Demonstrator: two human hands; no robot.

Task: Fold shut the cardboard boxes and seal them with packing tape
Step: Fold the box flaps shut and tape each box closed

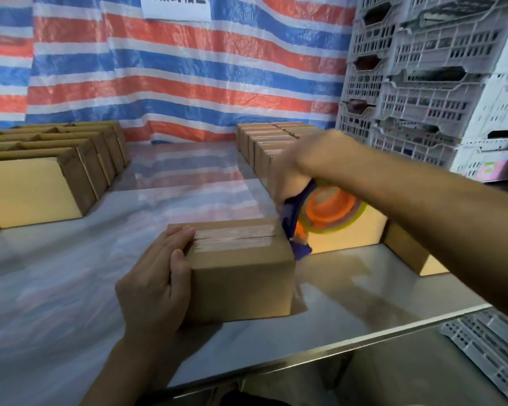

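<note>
Bench [71,288]: glossy, carries everything.
Cardboard box [241,276]: brown, flaps shut, clear tape over the top seam, near the front edge.
Left hand [156,285]: clamped on the box's left end.
Right hand [311,165]: closed around the tape dispenser [320,212], at the box's right edge.

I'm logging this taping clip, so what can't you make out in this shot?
- Sign, head view: cut off by the top edge, text blurred.
- Tape gun: motion-blurred, its handle hidden under the right hand.
- Box: left end covered by the left hand.
- Crates: contents too dark.
</note>
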